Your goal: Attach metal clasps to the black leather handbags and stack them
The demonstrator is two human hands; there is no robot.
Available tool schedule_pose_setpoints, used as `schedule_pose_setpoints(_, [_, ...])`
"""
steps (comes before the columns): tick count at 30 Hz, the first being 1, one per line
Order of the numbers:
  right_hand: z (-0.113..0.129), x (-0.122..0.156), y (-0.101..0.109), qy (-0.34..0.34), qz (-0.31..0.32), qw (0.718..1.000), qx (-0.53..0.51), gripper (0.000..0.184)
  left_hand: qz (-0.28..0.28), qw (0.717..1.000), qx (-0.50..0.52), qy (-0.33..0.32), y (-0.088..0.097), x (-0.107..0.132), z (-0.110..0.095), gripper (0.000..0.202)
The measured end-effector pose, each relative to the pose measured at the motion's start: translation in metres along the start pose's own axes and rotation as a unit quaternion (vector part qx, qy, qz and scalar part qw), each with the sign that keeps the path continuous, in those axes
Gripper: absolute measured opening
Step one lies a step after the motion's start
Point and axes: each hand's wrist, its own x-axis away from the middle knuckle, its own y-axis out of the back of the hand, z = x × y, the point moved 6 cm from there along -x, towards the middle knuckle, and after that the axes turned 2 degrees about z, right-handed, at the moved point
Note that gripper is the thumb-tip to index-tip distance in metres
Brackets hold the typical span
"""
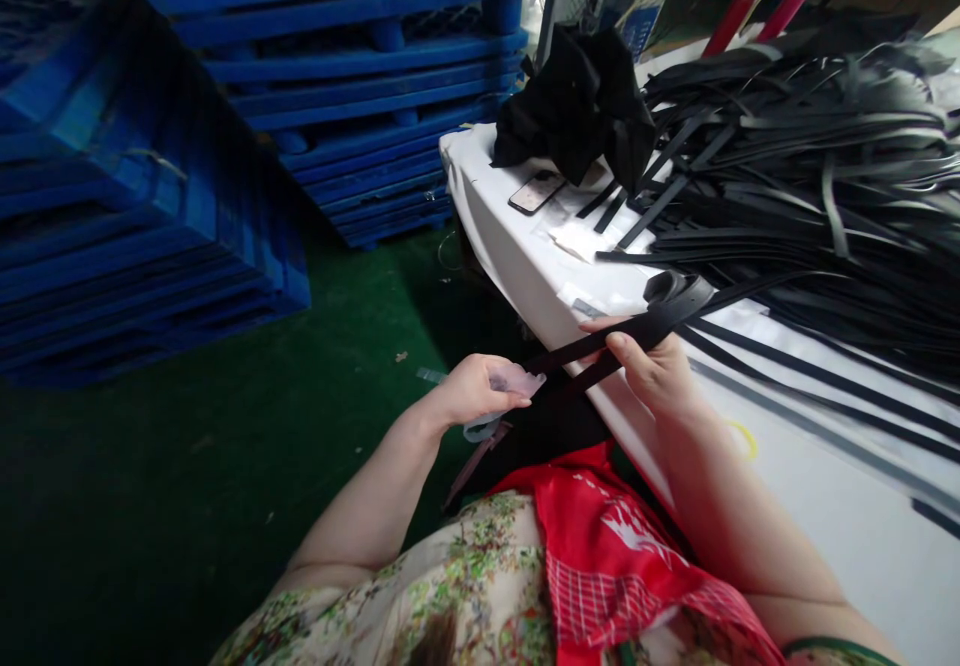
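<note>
My right hand [651, 366] grips a black strap [600, 344] near its folded end, at the near edge of the white table [517, 246]. Two lengths of the strap run side by side through my fingers, then down toward my lap. My left hand [480, 388] is closed on a small clear plastic piece [519, 382] that touches the strap's lower part. More clear plastic [480, 430] hangs under that hand. A big heap of black straps [810, 156] covers the table to the right.
Blue plastic pallets [352, 76] are stacked at the back, with more on the left [112, 206], on a green floor [225, 426]. A phone [536, 191] and a bundle of black cloth [577, 106] lie at the table's far corner. A red cloth [607, 546] covers my lap.
</note>
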Motion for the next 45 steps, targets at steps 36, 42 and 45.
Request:
schedule_pose_setpoints(36, [0.016,0.014,0.031,0.073,-0.289,0.954,-0.007,0.059,0.179,0.979,0.051,0.078,-0.037,-0.007,0.023,0.037])
schedule_pose_setpoints(42, [0.009,0.014,0.025,0.067,-0.259,0.964,0.008,0.057,0.196,0.974,0.068,0.092,-0.037,-0.004,0.022,0.038])
schedule_pose_setpoints(45, [0.002,0.014,0.022,0.064,-0.237,0.969,0.003,0.054,0.201,0.972,0.073,0.093,-0.037,-0.004,0.021,0.037])
